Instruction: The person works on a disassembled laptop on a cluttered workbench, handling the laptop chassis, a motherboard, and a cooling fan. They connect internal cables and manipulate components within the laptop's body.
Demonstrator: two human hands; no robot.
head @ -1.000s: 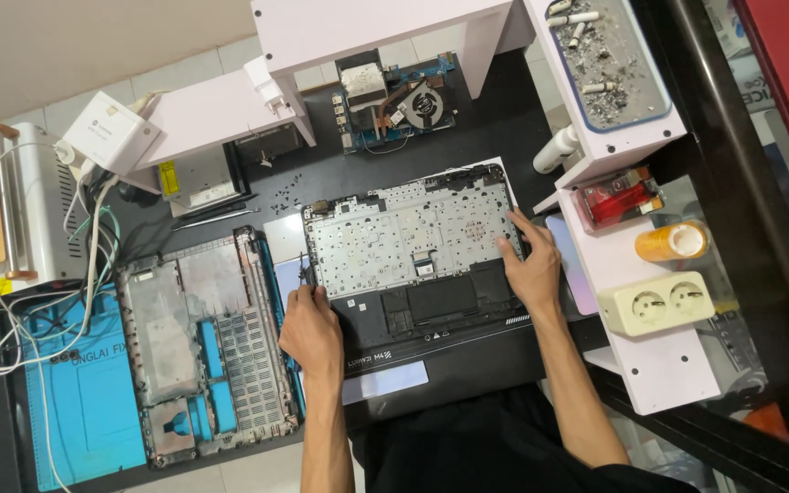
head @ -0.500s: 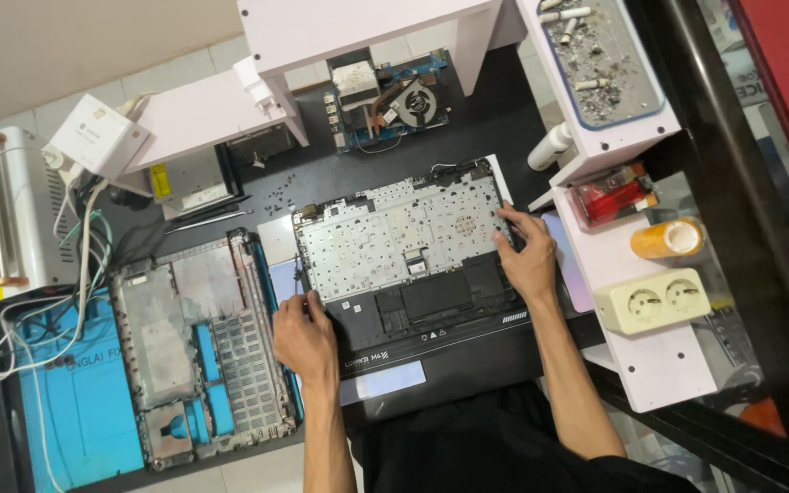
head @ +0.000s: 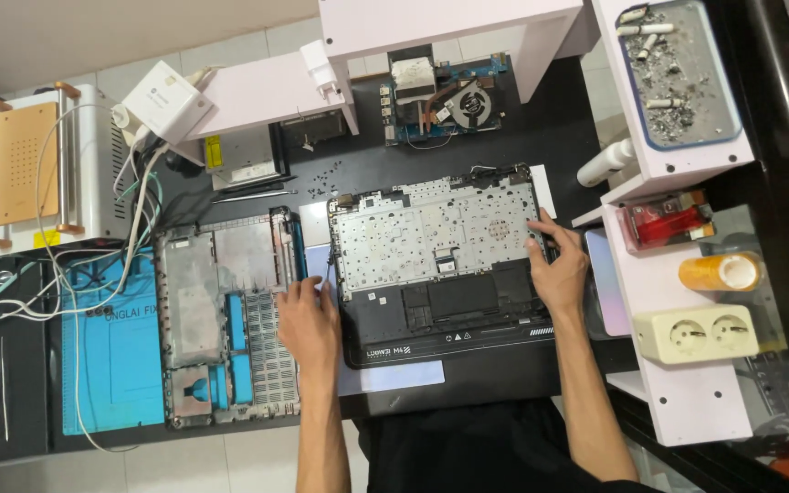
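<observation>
Black desk (head: 541, 146) on pale tiled floor (head: 139, 456); pink shelves (head: 687, 402).

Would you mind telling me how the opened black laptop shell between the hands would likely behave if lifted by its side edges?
The black laptop shell is wide and thin, so it would probably flex slightly. With its internals stripped out, it is likely light. The left hand and right hand at opposite edges should keep it level.

Bottom cover (head: 230, 319) crowds the left hand (head: 308, 324); shelf (head: 678, 274) flanks right.

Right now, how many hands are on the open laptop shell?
2. The left hand is at the laptop shell left edge; the right hand grips its right edge. No other hands show in view.
</observation>
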